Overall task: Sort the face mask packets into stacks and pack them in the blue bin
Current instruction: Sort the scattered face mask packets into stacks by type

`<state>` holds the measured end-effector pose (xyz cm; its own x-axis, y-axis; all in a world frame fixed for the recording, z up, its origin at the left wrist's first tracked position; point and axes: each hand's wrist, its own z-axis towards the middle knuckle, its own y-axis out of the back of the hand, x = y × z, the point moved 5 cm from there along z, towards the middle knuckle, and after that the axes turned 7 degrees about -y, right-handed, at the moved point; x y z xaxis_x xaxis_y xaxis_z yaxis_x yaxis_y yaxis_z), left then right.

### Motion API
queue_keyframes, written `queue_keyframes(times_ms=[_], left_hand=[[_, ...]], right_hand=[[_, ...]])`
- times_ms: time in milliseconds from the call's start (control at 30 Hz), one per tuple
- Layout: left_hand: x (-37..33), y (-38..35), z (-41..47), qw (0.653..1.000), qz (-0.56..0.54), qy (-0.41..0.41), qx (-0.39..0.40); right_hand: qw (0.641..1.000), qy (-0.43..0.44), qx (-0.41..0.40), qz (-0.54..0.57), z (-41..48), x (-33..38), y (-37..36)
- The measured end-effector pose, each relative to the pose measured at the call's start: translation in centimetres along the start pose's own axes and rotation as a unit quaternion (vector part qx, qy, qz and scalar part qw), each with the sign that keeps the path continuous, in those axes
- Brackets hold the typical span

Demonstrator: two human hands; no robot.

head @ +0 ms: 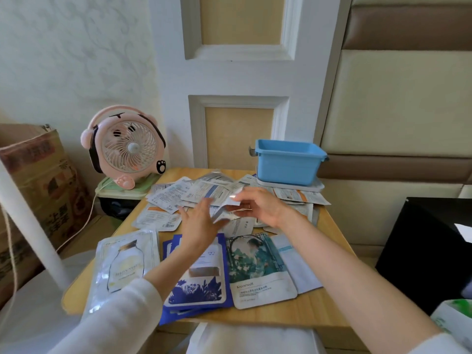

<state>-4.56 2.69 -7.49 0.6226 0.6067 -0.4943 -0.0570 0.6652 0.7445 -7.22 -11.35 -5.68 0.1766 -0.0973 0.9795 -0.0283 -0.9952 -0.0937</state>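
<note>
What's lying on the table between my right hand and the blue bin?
Head view: a few loose white face mask packets lie overlapping between the right hand and the blue bin, one with an orange stripe.

A small wooden table [329, 311] bears a loose heap of face mask packets [176, 194] at the back, a white lid [290, 187] under the blue bin [286, 163] at its far right corner, and a silver packet [125, 267], blue stack [201, 296], green packet [258, 273] and pale packet [300, 267] in a row along the near edge.
</note>
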Motion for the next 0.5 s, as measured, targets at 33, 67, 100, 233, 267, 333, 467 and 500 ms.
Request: queue_keyframes(times_ms=[33,67,100,233,267,333,467,500], left_hand=[[-0.1,0.4,0.2,0.999,-0.033,-0.008,-0.023],[0.1,0.7,0.2,0.994,-0.098,0.019,-0.045],[0.6,0.8,0.2,0.977,-0.191,0.073,-0.057],[1.9,-0.6,0.0,0.886,-0.415,0.207,-0.019],[1.7,-0.9,0.0,0.886,-0.416,0.203,0.001],[1.0,-1.5,0.2,0.891,-0.417,0.176,0.044],[0.7,-3.3,1.6,0.934,-0.329,0.128,0.063],[1.0,-3.9,2.2,0.955,-0.265,0.112,0.073]], right_hand=[[1.000,0.018,0.024,-0.007,-0.3,0.2,0.0],[0.999,0.032,0.028,-0.002,-0.5,0.3,0.4],[0.999,0.043,0.001,0.005,-0.6,0.2,1.2],[0.989,0.013,-0.132,-0.064,-1.0,-1.5,4.6],[0.993,-0.012,-0.092,-0.071,-1.0,-2.2,4.2],[0.993,-0.048,-0.042,-0.098,-1.3,-3.4,3.1],[0.976,-0.013,-0.172,-0.135,-2.2,-3.5,5.0],[0.972,-0.008,-0.206,-0.115,-2.6,-3.6,6.5]])
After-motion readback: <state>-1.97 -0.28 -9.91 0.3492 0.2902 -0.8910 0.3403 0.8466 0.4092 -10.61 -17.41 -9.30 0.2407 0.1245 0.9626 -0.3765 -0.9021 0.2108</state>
